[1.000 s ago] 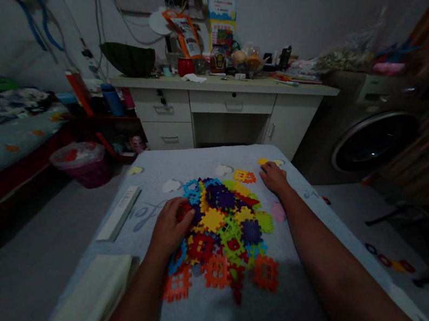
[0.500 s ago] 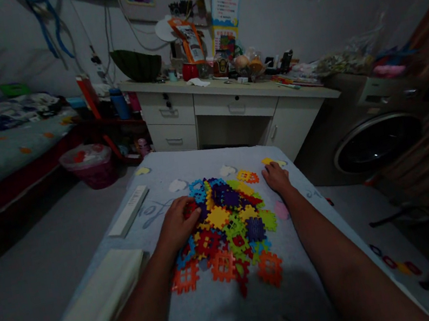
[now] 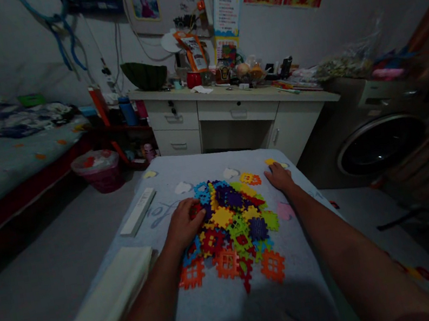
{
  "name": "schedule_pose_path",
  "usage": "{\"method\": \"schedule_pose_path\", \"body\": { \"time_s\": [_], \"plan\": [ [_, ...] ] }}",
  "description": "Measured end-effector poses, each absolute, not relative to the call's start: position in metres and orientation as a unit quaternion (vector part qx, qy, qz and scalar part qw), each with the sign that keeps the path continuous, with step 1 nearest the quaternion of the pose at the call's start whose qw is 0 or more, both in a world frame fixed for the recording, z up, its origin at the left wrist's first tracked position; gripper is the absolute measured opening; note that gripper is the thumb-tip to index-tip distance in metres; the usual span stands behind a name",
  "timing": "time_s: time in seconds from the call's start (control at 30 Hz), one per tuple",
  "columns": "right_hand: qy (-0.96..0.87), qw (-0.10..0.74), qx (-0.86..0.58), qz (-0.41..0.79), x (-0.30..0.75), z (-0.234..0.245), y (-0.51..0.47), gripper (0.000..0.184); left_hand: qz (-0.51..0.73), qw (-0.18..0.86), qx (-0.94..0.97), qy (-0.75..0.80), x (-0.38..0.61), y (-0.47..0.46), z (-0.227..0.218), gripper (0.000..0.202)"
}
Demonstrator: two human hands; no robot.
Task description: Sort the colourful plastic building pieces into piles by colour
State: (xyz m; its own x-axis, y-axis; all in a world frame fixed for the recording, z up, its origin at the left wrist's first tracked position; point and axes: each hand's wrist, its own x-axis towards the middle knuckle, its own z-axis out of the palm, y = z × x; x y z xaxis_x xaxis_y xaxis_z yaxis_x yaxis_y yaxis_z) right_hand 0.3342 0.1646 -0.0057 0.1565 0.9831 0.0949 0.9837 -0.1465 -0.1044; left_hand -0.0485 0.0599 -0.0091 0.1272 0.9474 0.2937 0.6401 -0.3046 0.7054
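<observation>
A heap of colourful plastic interlocking building pieces (image 3: 222,218) lies on the cloth-covered table (image 3: 207,315). At the heap's left edge rests my left hand (image 3: 185,224), thumb and fingers apart, over a red piece (image 3: 195,207) and beside purple ones. My right hand (image 3: 280,177) is at the table's far right, fingers bent down on a yellow piece (image 3: 270,162) that shows past the fingertips. Between the hands, an orange-and-yellow window piece (image 3: 250,178) lies flat behind the heap. Several orange window pieces (image 3: 273,266) lie along the near side.
A white oblong box (image 3: 138,212) and a long pale folded item (image 3: 111,304) lie along the table's left side. Beyond stand a cluttered white desk (image 3: 237,110) and a washing machine (image 3: 373,128). A pink bin (image 3: 99,174) is on the floor by the bed (image 3: 5,168).
The camera view has tilted up slightly, so everything sits a little lower and to the right. Both hands keep about the same places on the table.
</observation>
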Motion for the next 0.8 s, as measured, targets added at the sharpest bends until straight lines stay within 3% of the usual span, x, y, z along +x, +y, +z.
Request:
{"method": "schedule_pose_path", "body": {
  "time_s": [0.8],
  "plan": [
    [-0.628, 0.104, -0.771, -0.039, 0.3305, -0.0079, 0.1592, 0.052, 0.361, 0.201, 0.720, 0.558, -0.0497, 0.0585, -0.0137, 0.035]
  ]
}}
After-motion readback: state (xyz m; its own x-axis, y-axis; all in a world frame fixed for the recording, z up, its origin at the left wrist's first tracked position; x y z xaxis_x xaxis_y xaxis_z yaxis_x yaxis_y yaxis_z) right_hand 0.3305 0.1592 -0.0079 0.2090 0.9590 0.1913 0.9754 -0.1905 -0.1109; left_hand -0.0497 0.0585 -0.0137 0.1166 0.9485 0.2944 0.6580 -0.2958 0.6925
